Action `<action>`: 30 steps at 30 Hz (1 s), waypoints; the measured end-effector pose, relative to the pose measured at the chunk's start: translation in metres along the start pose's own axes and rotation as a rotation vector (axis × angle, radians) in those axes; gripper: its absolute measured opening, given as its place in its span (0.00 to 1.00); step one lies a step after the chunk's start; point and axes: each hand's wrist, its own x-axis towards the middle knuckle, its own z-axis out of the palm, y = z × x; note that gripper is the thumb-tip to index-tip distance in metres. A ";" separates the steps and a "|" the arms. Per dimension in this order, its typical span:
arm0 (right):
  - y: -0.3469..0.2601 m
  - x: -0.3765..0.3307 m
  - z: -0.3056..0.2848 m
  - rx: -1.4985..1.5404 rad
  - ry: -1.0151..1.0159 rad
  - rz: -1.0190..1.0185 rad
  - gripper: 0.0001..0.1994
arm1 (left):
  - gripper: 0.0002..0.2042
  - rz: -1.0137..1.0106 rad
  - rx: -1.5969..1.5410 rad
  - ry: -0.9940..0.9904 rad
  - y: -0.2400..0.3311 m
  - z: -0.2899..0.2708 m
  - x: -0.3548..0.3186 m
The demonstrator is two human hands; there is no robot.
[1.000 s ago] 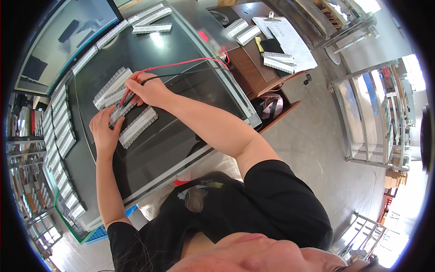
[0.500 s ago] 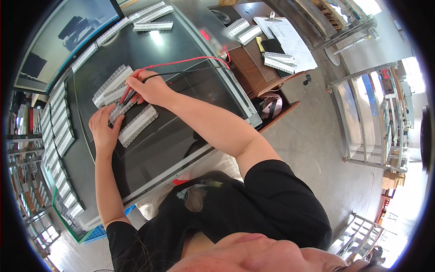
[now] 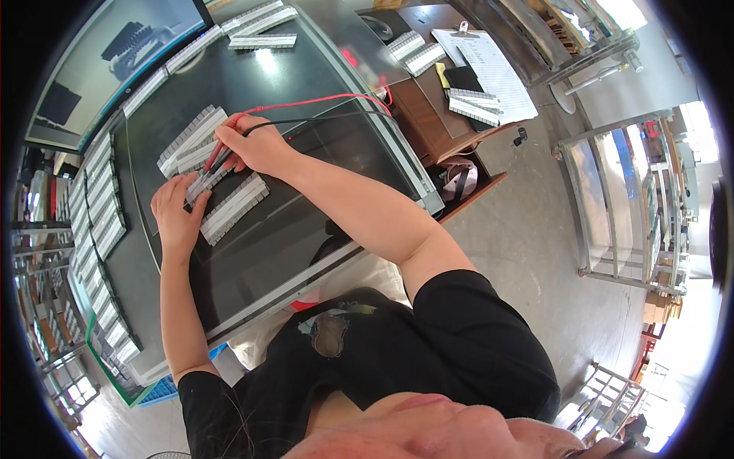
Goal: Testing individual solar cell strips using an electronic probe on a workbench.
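Note:
My right hand point(image 3: 258, 147) is closed around a red and a black test probe point(image 3: 215, 159), their tips angled down to a grey-white segmented strip point(image 3: 203, 182). Fingers and thumb of my left hand point(image 3: 177, 214) pinch this strip against the dark tabletop point(image 3: 252, 268). Whether the tips touch it is too small to tell. Just nearer to me lies another segmented strip point(image 3: 235, 208), and more strips point(image 3: 191, 144) lie side by side just beyond my hands. From the probes, a red lead point(image 3: 321, 99) and a black lead run off to the right.
Rows of strips point(image 3: 105, 199) line the table's left side, and a few strips point(image 3: 264, 40) lie at the far end. A monitor point(image 3: 115, 69) stands at the far left. To the right are a clipboard point(image 3: 493, 69) on a brown desk, an open drawer point(image 3: 474, 195) and a metal rack point(image 3: 612, 191).
My hands keep almost the same place and hold. The whole view has shifted very slightly; nothing has been let go or picked up.

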 end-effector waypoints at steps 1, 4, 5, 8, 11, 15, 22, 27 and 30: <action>-0.001 0.000 0.001 -0.006 -0.009 0.001 0.11 | 0.18 -0.001 0.002 0.002 -0.001 -0.001 -0.001; 0.007 0.001 0.005 -0.043 -0.042 0.003 0.11 | 0.18 -0.003 0.045 0.032 -0.003 -0.003 -0.008; 0.007 -0.001 0.010 -0.015 -0.033 0.065 0.12 | 0.18 0.000 0.022 0.062 -0.011 0.000 -0.013; -0.001 -0.006 0.005 -0.140 -0.012 0.102 0.13 | 0.16 0.064 -0.021 0.093 -0.008 0.003 -0.007; 0.000 -0.007 -0.002 -0.132 0.037 0.004 0.15 | 0.17 0.024 -0.066 0.092 -0.004 0.008 -0.008; -0.002 -0.005 0.001 -0.131 -0.020 0.043 0.14 | 0.17 0.006 -0.073 0.086 -0.007 0.005 -0.012; 0.002 0.000 0.004 -0.085 -0.018 0.039 0.14 | 0.16 0.016 -0.051 0.126 -0.014 0.007 -0.014; 0.000 0.001 0.003 -0.094 0.012 0.035 0.14 | 0.16 0.015 -0.078 0.124 -0.014 0.006 -0.013; -0.001 0.001 0.002 -0.103 0.021 0.029 0.14 | 0.16 0.015 -0.074 0.133 -0.014 0.007 -0.013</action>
